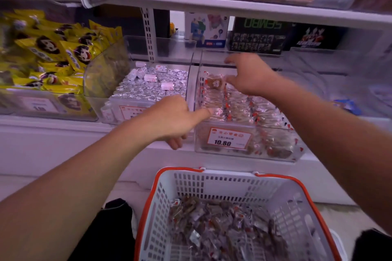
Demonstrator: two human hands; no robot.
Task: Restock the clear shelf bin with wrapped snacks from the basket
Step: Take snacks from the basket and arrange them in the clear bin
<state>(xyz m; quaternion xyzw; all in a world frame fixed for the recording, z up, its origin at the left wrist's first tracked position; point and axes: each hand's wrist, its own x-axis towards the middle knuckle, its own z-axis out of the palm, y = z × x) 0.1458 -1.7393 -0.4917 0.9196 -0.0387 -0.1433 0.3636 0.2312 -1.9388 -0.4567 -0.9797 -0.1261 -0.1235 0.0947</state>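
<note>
A clear shelf bin [244, 152] with a 10.80 price label holds rows of wrapped brown snacks. My right hand [250, 72] reaches over the back of the bin and pinches one wrapped snack [215, 83] between thumb and fingers. My left hand [176, 121] is at the bin's front left corner, index finger stretched onto the snacks, other fingers curled, holding nothing I can see. Below stands a white basket [224, 182] with an orange rim, holding several loose wrapped snacks [220, 222].
Left of the bin stands another clear bin [118, 110] of silver-wrapped sweets, then yellow snack bags [55, 53]. An upper shelf [191, 4] overhangs the bins. Toy boxes [256, 36] stand behind. More clear bins [318, 63] sit to the right.
</note>
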